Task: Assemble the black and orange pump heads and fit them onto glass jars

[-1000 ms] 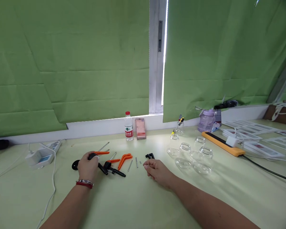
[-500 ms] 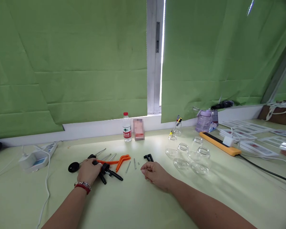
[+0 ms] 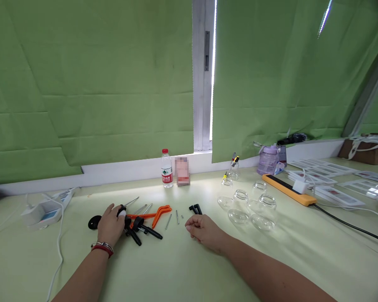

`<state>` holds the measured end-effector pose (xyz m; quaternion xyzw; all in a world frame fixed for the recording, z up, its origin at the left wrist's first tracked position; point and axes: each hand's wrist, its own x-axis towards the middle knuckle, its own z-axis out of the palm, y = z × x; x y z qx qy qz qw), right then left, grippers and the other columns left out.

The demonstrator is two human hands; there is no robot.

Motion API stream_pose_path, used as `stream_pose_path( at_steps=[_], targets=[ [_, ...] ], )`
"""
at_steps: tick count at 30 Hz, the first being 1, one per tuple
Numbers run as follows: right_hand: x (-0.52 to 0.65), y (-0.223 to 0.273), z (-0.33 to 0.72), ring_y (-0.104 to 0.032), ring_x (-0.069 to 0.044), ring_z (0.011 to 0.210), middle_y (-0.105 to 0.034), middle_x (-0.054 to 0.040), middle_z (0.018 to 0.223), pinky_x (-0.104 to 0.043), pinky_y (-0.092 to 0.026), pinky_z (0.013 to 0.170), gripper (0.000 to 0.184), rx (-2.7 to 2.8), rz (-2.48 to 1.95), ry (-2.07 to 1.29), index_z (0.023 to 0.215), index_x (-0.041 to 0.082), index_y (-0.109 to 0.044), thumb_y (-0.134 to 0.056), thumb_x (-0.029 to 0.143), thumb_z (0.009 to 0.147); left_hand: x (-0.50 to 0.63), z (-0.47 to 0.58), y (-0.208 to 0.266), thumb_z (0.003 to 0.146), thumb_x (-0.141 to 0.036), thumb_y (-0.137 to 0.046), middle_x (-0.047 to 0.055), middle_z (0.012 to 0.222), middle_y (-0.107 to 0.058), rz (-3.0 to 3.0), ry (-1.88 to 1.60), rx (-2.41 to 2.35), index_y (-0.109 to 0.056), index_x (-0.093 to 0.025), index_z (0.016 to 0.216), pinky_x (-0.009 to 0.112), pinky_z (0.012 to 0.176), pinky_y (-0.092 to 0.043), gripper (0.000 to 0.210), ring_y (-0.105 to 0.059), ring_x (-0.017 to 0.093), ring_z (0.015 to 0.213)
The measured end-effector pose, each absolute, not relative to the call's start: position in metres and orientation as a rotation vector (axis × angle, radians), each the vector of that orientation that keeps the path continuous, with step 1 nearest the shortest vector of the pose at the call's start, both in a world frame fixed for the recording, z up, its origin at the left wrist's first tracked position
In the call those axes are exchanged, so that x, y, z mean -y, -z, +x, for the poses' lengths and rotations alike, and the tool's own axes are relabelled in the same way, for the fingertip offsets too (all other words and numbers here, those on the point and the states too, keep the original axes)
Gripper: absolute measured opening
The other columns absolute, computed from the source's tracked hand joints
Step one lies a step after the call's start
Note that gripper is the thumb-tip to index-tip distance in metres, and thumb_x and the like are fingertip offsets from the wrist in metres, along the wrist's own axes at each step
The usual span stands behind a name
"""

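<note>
A pale green table (image 3: 157, 268) runs beneath green blinds (image 3: 113, 84), with a bright slit of daylight beside the window frame (image 3: 201, 84). From the left, the table bears a white power strip (image 3: 52, 216), an upright water bottle (image 3: 166, 170) with a red cap, clear jars (image 3: 240, 207), a purple jug (image 3: 268, 160), an orange power strip (image 3: 288, 191) and loose papers (image 3: 338, 196); a brown box (image 3: 362, 152) stands at the far right.

The loose parts lie in front of the person, left of centre. A glossy black disc (image 3: 94, 222) sits just beside the left hand (image 3: 111, 224), whose fingers bend over a cluster of dark pieces. Right of it come matte black handles (image 3: 153, 233), an angled orange piece (image 3: 160, 216) with a smooth finish, and two slim metal bolts (image 3: 177, 217). Farther right, the right hand (image 3: 203, 233) rests with fingertips drawn together, near short black pieces (image 3: 195, 209). At this distance, whether either hand grips anything cannot be told.
</note>
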<state>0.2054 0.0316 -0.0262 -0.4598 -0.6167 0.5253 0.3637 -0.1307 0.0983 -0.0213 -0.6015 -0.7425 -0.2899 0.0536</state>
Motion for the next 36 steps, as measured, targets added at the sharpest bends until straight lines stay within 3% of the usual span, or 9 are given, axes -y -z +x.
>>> stream_pose_path(
  at_steps=[4,9,12,15,21,25,29,36],
  targets=[
    [-0.03,0.024,0.205,-0.047,-0.01,0.059,-0.053,0.0002,0.066,-0.021,-0.035,0.052,0.019,1.581,-1.21,-1.358,0.086,0.016,-0.06,-0.06,0.032,0.077,-0.101,-0.136,0.025,0.079,-0.031,-0.039,0.014,0.118,-0.059,-1.803,0.89,2.335,-0.06,-0.014,0.111,0.039,0.087,-0.046,0.042,-0.057,0.029,0.104],
    [-0.03,0.024,0.205,-0.047,-0.01,0.061,-0.053,-0.0002,0.066,-0.02,-0.035,0.051,0.015,1.587,-1.206,-1.355,0.086,0.015,-0.06,-0.058,0.028,0.078,-0.102,-0.136,0.021,0.074,-0.031,-0.044,0.019,0.102,-0.064,-1.761,0.907,2.366,-0.062,-0.009,0.101,0.042,0.077,-0.05,0.039,-0.061,0.032,0.093],
    [-0.031,0.025,0.206,-0.048,-0.01,0.061,-0.053,-0.0001,0.066,-0.02,-0.036,0.052,0.015,1.59,-1.199,-1.36,0.086,0.015,-0.06,-0.058,0.028,0.078,-0.103,-0.135,0.02,0.076,-0.028,-0.042,0.02,0.118,-0.058,-1.802,0.934,2.296,-0.055,-0.006,0.116,0.041,0.092,-0.045,0.048,-0.054,0.031,0.111],
    [-0.032,0.026,0.206,-0.049,-0.01,0.061,-0.053,-0.0002,0.067,-0.02,-0.036,0.052,0.015,1.583,-1.199,-1.368,0.085,0.015,-0.06,-0.058,0.027,0.077,-0.104,-0.135,0.022,0.076,-0.022,-0.039,0.012,0.138,-0.043,-1.936,0.929,2.195,-0.053,-0.013,0.123,0.037,0.104,-0.035,0.05,-0.042,0.027,0.126],
    [-0.032,0.026,0.205,-0.05,-0.01,0.061,-0.054,-0.0003,0.068,-0.021,-0.037,0.052,0.013,1.575,-1.2,-1.367,0.085,0.015,-0.06,-0.058,0.026,0.077,-0.107,-0.138,0.03,0.077,-0.027,-0.038,0.009,0.134,-0.048,-2.102,0.843,2.196,-0.066,-0.017,0.101,0.036,0.098,-0.042,0.038,-0.05,0.027,0.119],
    [-0.031,0.021,0.206,-0.047,-0.01,0.059,-0.053,0.0002,0.066,-0.021,-0.037,0.052,0.013,1.565,-1.226,-1.384,0.084,0.015,-0.06,-0.058,0.025,0.077,-0.106,-0.14,0.028,0.075,-0.028,-0.041,0.014,0.126,-0.053,-2.036,0.851,2.2,-0.064,-0.015,0.09,0.039,0.095,-0.042,0.03,-0.051,0.03,0.115],
    [-0.03,0.016,0.208,-0.045,-0.008,0.055,-0.053,0.0007,0.065,-0.021,-0.037,0.051,0.011,1.54,-1.251,-1.382,0.084,0.014,-0.059,-0.057,0.023,0.078,-0.103,-0.14,0.023,0.074,-0.03,-0.042,0.012,0.105,-0.062,-1.995,0.882,2.205,-0.061,-0.016,0.08,0.036,0.083,-0.046,0.024,-0.058,0.029,0.099],
    [-0.038,0.022,0.211,-0.047,-0.009,0.058,-0.054,0.0003,0.065,-0.021,-0.038,0.052,0.012,1.552,-1.261,-1.336,0.085,0.015,-0.06,-0.058,0.023,0.077,-0.104,-0.139,0.022,0.073,-0.052,-0.048,0.014,0.093,-0.064,-1.876,0.968,2.302,-0.061,-0.016,0.077,0.037,0.077,-0.045,0.039,-0.06,0.031,0.089]
  ],
)
